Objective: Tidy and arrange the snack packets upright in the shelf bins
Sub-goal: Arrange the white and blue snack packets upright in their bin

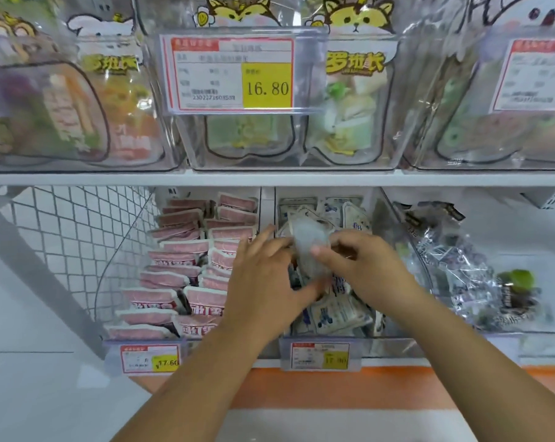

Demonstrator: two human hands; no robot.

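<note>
Retail shelving: a white shelf board [78,179] divides two rows of clear plastic bins, with a wire mesh panel [72,237] at the lower left and an orange strip [333,387] along the base.

Upper row: the clear bins hold large cartoon-printed pouches [354,100] standing upright. A red-bordered price label [234,74] on the centre bin reads 16.80.

Lower row, left bin [142,346]: pink snack packets [186,250] in two columns, overlapping and leaning back, mostly orderly.

Lower row, middle bin [320,341]: white-and-blue snack packets [333,314]. Those at the rear stand upright; those at the front lie tilted and jumbled. A price label is fixed to the front lip, its figures illegible.

Lower row, right: silvery crinkled packets [454,260] in a loose heap, one showing a green patch.

Held packet [308,247]: one pale, whitish packet, motion-blurred, print not readable. It is held over the middle bin, above the jumbled packets and roughly upright.

Left hand [263,279]: thumb under the packet's lower edge, fingers reaching past its left side; it grips the packet.

Right hand [365,266]: fingers curled, thumb pressed on the packet's right edge; it pinches the packet. The two hands are close together, with only the packet between them.
</note>
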